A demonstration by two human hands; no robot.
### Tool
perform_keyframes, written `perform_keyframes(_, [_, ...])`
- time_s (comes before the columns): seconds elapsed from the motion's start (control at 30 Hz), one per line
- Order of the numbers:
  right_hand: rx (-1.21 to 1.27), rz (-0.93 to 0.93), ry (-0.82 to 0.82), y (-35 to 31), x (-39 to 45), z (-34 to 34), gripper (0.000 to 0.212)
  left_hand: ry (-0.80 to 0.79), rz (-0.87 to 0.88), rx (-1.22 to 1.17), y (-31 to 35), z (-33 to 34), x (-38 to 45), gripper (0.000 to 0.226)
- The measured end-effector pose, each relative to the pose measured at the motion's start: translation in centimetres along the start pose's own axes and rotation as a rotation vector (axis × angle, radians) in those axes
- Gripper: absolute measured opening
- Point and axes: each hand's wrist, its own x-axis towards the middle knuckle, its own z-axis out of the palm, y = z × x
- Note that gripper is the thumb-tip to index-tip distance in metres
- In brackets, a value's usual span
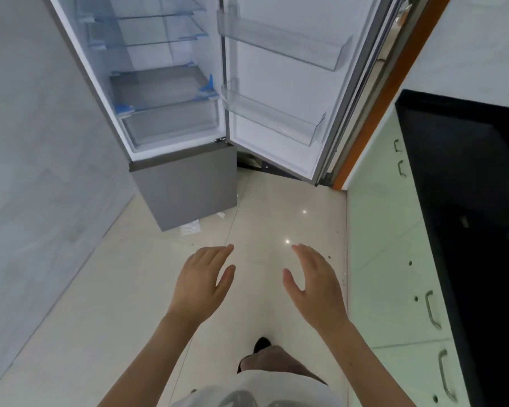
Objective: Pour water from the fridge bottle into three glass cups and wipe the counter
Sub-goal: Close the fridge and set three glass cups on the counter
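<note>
Nearest, both hands hang in front of the person over the pale tiled floor (124,304): the left hand (202,284) and the right hand (316,284) face each other with fingers straight and relaxed, grasping nothing. Below them one dark shoe (261,345) shows at the end of a brown trouser leg. To the right runs the black counter (467,183) over pale green cabinets (388,259), on which I count five metal pull handles; only a sliver of some object shows at the counter's right edge, too cut off to name. Farther off stands the fridge (185,183) with its upper door (282,83) swung wide open. Inside I count three glass shelves and one clear drawer, and on the door two clear bins, all of them bare as far as I can see. No bottle shows anywhere, neither in the fridge nor in a hand, and none of the three glass cups is in sight, nor any cloth. So where the bottle is I cannot tell; judged from this, pouring and wiping may be done or not begun, and only the open fridge door plainly wants closing.
</note>
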Motion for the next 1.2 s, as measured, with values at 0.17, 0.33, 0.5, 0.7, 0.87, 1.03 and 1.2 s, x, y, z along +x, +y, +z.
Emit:
perform_keyframes(0.17, [-0.013, -0.011, 0.020, 1.0, 8.6, -2.0, 0.051, 0.037, 0.013, -0.010, -0.4, 0.3, 8.8, 0.046])
perform_keyframes(0.33, [-0.036, 0.025, 0.023, 1.8, 15.0, -1.2, 0.047, -0.014, 0.040, -0.021, -2.1, 0.8, 15.6, 0.047])
perform_keyframes(0.5, [-0.041, 0.103, 0.055, 2.1, 20.6, 1.8, 0.051, -0.094, 0.087, -0.045, -5.5, 1.4, 22.6, 0.049])
perform_keyframes(0.7, [-0.041, 0.197, 0.117, 1.4, 27.0, 4.2, 0.047, -0.140, 0.172, -0.066, -9.1, 0.7, 31.9, 0.047])
perform_keyframes(0.87, [0.009, 0.265, 0.248, 1.1, 31.4, 3.2, 0.045, -0.139, 0.338, -0.086, -9.2, -0.1, 39.1, 0.047])
perform_keyframes(1.03, [0.076, 0.307, 0.375, 2.0, 34.4, 1.3, 0.045, -0.135, 0.453, -0.144, -7.0, 0.7, 44.4, 0.048])
perform_keyframes(1.2, [0.335, 0.379, 0.458, 5.3, 37.1, -1.3, 0.044, -0.100, 0.549, -0.159, -2.8, 3.1, 48.1, 0.046])
